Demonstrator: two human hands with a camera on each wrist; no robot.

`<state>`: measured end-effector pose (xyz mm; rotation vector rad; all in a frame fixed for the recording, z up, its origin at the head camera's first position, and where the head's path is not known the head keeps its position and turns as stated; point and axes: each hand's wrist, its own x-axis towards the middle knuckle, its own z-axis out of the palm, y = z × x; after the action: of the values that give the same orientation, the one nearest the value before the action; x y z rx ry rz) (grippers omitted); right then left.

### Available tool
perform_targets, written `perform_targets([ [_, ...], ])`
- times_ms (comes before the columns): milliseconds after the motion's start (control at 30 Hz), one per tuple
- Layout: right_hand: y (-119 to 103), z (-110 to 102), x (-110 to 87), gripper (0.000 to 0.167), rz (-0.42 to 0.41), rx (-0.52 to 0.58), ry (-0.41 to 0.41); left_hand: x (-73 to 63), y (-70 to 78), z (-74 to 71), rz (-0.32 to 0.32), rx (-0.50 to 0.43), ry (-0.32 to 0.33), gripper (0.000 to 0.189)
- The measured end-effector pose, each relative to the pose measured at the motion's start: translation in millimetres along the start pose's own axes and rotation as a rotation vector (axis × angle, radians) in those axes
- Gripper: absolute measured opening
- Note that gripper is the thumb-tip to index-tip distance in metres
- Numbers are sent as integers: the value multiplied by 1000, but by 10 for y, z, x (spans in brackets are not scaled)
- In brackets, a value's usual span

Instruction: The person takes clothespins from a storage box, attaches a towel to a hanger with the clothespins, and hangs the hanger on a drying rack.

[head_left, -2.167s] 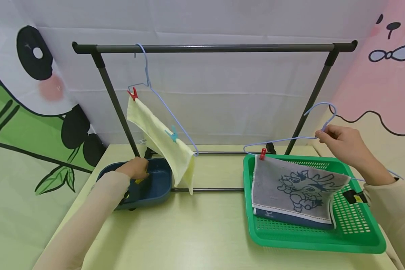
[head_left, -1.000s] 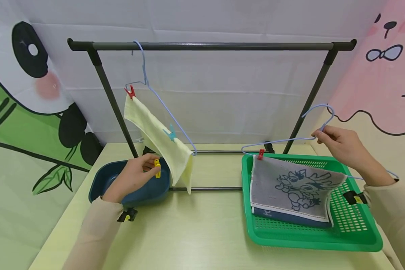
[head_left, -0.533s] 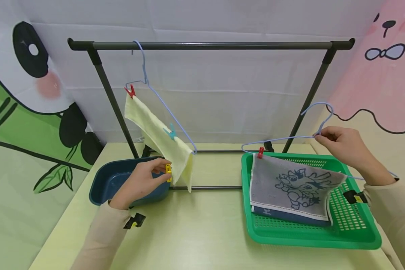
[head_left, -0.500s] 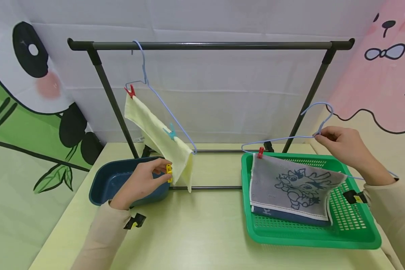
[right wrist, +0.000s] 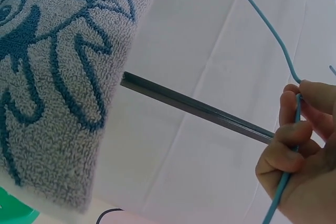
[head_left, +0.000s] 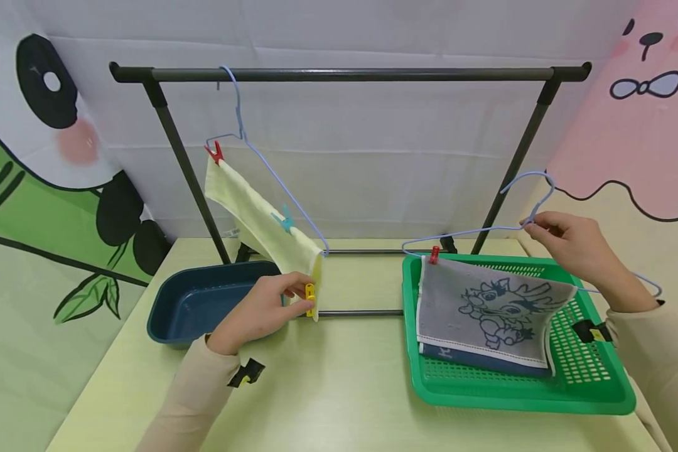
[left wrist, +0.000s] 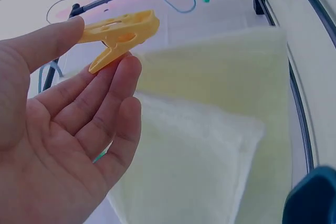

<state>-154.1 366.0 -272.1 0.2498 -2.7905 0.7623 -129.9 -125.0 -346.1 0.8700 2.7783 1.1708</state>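
My left hand (head_left: 264, 309) pinches a yellow clothespin (left wrist: 123, 30) between thumb and fingers, in front of the lower corner of a pale yellow cloth (head_left: 260, 229). My right hand (head_left: 573, 245) grips a blue wire hanger (head_left: 463, 235) at the base of its hook, above the green basket. From that hanger drapes a grey towel (head_left: 494, 314) with a dark blue cartoon print, fixed near its left end by a red clothespin (head_left: 434, 254). The towel's right end bears no visible clothespin. In the right wrist view my curled fingers wrap the hanger wire (right wrist: 278, 198).
A black rack (head_left: 350, 75) stands at the back; a second blue hanger (head_left: 277, 176) hangs there, with the yellow cloth clipped by a red clothespin (head_left: 215, 152) and a blue clothespin (head_left: 285, 221). The green basket (head_left: 520, 402) sits right, a dark blue basin (head_left: 166, 333) left.
My left hand has come out of the basin with the yellow clothespin and moved right, past the basin's edge. My right hand and the hanger have stayed nearly in place.
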Motion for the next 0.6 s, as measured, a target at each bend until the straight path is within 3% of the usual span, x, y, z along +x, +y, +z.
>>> perform_targets([
  [333,-5,-30,-33,33,-11,-23,49,161,159,268,66,-88,-67,32],
  [600,-83,-107,-35,25,-54,-28,152,342,315,469,126,-109,-86,32],
])
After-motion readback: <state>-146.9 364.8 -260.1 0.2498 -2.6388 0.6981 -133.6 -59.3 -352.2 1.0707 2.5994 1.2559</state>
